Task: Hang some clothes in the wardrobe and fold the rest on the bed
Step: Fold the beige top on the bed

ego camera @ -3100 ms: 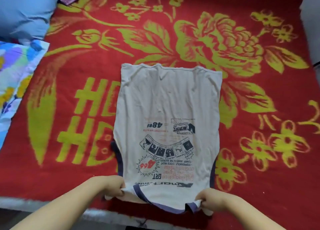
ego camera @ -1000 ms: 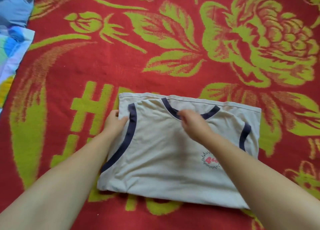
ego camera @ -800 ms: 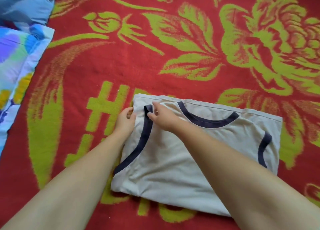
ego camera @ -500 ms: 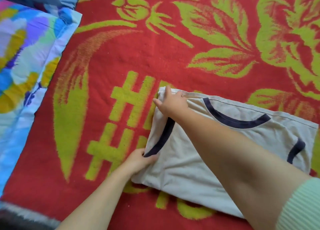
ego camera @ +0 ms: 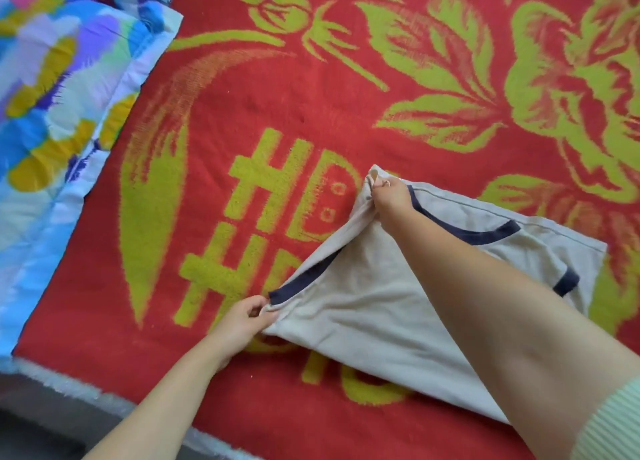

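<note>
On blanket [ego camera: 311,113]: shirt [ego camera: 363,307], hands pinching.

A soft matt cotton-like vest [ego camera: 363,307] lies on a coarse, fuzzy woven blanket [ego camera: 277,95].

1. A beige sleeveless top [ego camera: 374,307] with navy trim lies folded in half on the red blanket [ego camera: 263,106], toward 4 o'clock in view.
2. Its left edge is lifted off the blanket, stretched from 7 toward 12 o'clock.
</note>
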Motion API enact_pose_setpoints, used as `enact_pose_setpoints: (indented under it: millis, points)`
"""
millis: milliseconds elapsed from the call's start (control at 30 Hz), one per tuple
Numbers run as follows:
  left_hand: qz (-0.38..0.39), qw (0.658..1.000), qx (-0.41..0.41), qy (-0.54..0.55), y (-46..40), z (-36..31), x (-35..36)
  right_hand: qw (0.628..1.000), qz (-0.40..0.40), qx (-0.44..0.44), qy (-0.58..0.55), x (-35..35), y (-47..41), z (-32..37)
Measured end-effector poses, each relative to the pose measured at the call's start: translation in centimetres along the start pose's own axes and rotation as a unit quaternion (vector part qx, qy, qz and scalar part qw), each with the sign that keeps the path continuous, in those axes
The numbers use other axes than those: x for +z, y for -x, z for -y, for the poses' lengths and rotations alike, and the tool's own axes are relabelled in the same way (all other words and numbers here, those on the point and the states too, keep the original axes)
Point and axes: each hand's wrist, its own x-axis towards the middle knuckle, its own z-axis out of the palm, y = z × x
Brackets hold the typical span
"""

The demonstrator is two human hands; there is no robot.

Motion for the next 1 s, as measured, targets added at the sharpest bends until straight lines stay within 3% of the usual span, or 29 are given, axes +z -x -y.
enact_pose_setpoints:
  millis: [133,233,400,667,767,833,900,967,1000]
  points:
    - [0.116,0.990,0.080,-0.024,3.0,-4.3,5.3,0.998,-0.021,0.005,-0.062,-5.3,0.9,-0.3]
    - [0.222,0.962,0.146,-0.062,4.2,-6.9,12.3,0.996,-0.038,0.003,-0.075,-11.0,1.6,-0.3]
    - [0.266,0.927,0.212,-0.157,4.4,-10.0,25.5,0.997,-0.063,0.009,-0.031,-22.4,2.8,-2.2]
    - [0.178,0.924,0.205,-0.269,4.4,-8.5,41.1,0.991,-0.112,0.024,-0.073,-33.7,1.4,-10.4]
    - [0.207,0.924,0.141,-0.288,3.9,-6.5,44.6,0.977,-0.182,0.004,-0.107,-34.7,0.9,-14.7]
    - [0.211,0.922,0.120,-0.301,4.0,-4.9,45.3,0.977,-0.210,-0.005,-0.046,-34.8,1.8,-17.6]
    - [0.143,0.927,0.155,-0.309,4.4,-3.7,44.2,0.976,-0.203,-0.038,0.066,-34.5,4.1,-20.3]
    - [0.051,0.911,0.229,-0.340,4.5,-2.9,40.9,0.962,-0.157,-0.160,0.159,-33.2,7.8,-22.6]
    - [0.013,0.883,0.276,-0.378,4.5,-2.7,39.0,0.946,-0.113,-0.221,0.206,-32.6,9.9,-23.7]
